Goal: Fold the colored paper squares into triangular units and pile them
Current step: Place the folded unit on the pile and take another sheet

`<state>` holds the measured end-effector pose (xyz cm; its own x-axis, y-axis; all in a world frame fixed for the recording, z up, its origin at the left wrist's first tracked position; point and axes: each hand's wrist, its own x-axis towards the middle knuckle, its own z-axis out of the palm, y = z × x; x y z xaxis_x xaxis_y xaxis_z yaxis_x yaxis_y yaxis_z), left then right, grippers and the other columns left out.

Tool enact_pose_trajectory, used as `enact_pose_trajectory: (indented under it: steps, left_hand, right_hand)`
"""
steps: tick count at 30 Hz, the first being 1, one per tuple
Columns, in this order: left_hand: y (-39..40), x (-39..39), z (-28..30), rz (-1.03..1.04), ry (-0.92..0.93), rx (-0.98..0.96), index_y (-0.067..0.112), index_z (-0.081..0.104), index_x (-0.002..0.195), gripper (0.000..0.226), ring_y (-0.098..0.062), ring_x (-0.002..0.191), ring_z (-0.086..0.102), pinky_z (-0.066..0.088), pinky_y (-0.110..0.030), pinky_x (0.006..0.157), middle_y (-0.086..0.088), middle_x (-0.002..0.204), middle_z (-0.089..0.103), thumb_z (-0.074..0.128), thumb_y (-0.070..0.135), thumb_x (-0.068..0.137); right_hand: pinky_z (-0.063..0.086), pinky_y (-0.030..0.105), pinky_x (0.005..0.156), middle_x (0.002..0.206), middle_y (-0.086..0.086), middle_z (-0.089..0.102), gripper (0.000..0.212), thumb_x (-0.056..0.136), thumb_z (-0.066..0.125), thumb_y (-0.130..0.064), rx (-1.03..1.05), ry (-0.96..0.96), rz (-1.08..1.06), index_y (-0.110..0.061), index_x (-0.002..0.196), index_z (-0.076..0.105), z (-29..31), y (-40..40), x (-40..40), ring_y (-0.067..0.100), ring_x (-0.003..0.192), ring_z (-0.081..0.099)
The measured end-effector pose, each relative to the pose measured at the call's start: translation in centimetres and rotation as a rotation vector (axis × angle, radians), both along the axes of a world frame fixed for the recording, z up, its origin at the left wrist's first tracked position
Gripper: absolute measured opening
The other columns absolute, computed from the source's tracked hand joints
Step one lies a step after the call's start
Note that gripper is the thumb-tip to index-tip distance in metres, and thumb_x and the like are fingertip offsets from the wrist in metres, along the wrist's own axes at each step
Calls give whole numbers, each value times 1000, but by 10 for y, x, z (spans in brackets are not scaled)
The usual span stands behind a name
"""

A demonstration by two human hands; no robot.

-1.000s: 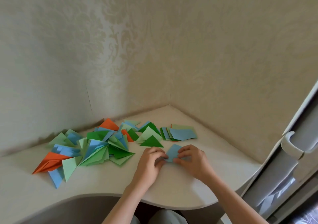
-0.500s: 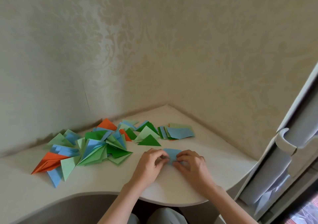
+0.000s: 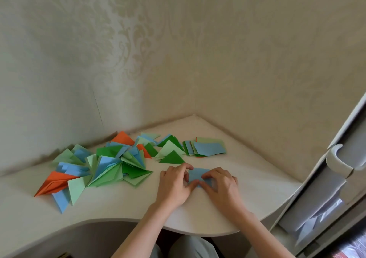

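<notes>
A light blue paper piece (image 3: 198, 175) lies folded on the white corner desk (image 3: 122, 204) between my hands. My left hand (image 3: 175, 184) pinches its left edge with thumb and curled fingers. My right hand (image 3: 219, 185) pinches and presses its right side, covering part of it. A stack of unfolded colored squares (image 3: 208, 147), blue on top, lies just behind. A loose pile of folded triangles (image 3: 107, 164) in green, blue and orange spreads to the left. One dark green triangle (image 3: 172, 157) lies alone beside my left hand.
Two patterned walls meet in the corner behind the desk. A white cabinet door with a curved handle (image 3: 336, 160) stands at the right. The desk's curved front edge runs just below my wrists, above my lap.
The blue paper has gone from a tilted diamond shape to a flatter folded strip. Both hands shifted slightly and now pinch its two sides. The camera view drifted a little.
</notes>
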<state>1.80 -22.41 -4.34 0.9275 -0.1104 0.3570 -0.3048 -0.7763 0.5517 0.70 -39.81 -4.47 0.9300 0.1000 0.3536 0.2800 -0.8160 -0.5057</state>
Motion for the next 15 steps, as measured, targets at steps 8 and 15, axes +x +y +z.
enact_pose_trajectory:
  steps: [8, 15]
  left_hand:
    - [7, 0, 1, -37, 35, -104, 39, 53, 102, 29, -2, 80, 51, 35, -28, 77, 14, 76, 55, 71, 36, 80]
    - [7, -4, 8, -55, 112, -74, 31, 60, 103, 21, -8, 91, 53, 40, -34, 89, 18, 85, 56, 63, 17, 88]
  right_hand:
    - [38, 30, 88, 91, -24, 54, 30, 80, 71, -29, 124, 133, 54, -46, 99, 55, 10, -4, 4, 0, 94, 52]
    - [45, 34, 93, 94, -20, 58, 34, 79, 73, -20, 183, 138, 82, -44, 97, 56, 12, -7, 3, 0, 93, 55]
